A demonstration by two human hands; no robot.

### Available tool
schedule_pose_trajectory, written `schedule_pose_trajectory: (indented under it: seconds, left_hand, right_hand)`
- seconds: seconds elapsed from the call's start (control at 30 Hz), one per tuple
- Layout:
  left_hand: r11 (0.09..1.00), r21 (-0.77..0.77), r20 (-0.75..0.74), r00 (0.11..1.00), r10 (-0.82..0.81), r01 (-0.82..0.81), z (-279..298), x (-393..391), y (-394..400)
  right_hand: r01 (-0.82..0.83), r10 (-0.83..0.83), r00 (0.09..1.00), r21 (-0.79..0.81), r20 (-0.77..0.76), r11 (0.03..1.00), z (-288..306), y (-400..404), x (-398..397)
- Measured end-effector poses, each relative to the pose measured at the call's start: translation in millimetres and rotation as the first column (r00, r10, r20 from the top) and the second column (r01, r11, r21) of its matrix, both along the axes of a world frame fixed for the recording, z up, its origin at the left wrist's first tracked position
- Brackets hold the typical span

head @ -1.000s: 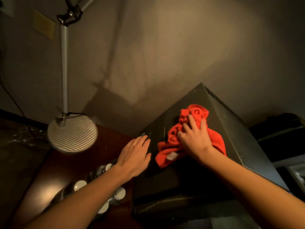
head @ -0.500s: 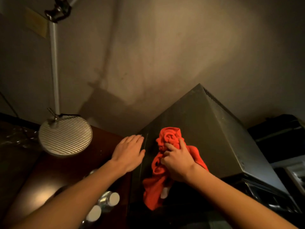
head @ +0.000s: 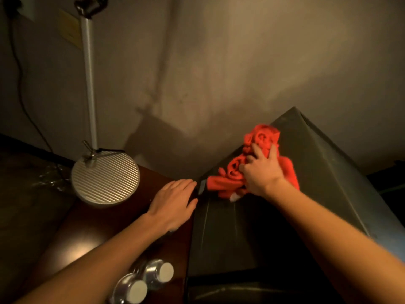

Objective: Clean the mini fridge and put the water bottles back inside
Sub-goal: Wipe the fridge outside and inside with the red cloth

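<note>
While the exterior is being wiped, the scene is arranged as follows.

Mini fridge (head: 252,233): stood at right on the dark table (head: 87,233); only its top and upper sides are seen.
Red cloth (head: 260,150): bunched on the far left part of the fridge top, so the surface is scrubbed.
Right hand (head: 260,172): laid on the cloth, fingers spread, cloth pressed down, not clenched.
Left hand (head: 173,200): flat, fingers straight, placed at the fridge's left edge, probably as a brace.
Water bottles (head: 144,281): stood near left, kept outside for later return.
Lamp base (head: 105,178): far left.
</note>
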State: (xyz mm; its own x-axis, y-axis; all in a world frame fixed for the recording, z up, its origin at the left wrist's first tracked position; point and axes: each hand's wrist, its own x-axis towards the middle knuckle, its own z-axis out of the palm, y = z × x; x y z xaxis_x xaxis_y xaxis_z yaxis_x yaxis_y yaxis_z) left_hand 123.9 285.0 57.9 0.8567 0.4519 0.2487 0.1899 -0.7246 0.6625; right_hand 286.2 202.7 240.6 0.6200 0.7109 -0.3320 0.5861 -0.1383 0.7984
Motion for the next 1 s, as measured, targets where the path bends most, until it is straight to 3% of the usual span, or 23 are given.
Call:
schedule_pose_trajectory:
  seconds: [0.2, 0.33, 0.43, 0.53, 0.77, 0.87, 1.0]
  left_hand:
    - [0.999, 0.031, -0.06, 0.998, -0.022, 0.024, -5, 13, -2]
    - [0.998, 0.023, -0.09, 0.995, -0.052, 0.054, -7, 20, -5]
    - [0.998, 0.029, -0.091, 0.994, -0.053, 0.056, -10, 21, -4]
    - [0.998, 0.043, -0.114, 0.993, -0.04, 0.046, -17, 22, 1]
    - [0.997, 0.062, -0.092, 0.995, -0.041, 0.047, -17, 45, 14]
    - [0.997, 0.069, -0.082, 0.996, -0.035, 0.041, -20, 50, 12]
    - [0.995, 0.083, -0.064, 0.997, -0.046, 0.051, -21, 53, -2]
  right_hand:
    - [-0.028, -0.048, 0.948, -0.232, -0.316, 0.972, -88, -47, -66]
    - [-0.059, -0.051, 0.911, -0.25, -0.409, 0.966, -94, -67, -81]
    - [-0.058, -0.017, 0.925, -0.185, -0.379, 0.981, -87, -53, -67]
    - [-0.009, -0.023, 0.971, -0.132, -0.239, 0.991, -89, -30, -41]
    - [0.056, -0.058, 0.998, -0.065, -0.036, 0.996, -138, 16, 20]
    - [0.074, -0.078, 0.995, -0.071, -0.056, 0.995, -156, 32, 31]
    - [0.146, -0.174, 0.957, -0.13, -0.234, 0.981, -174, 28, 17]
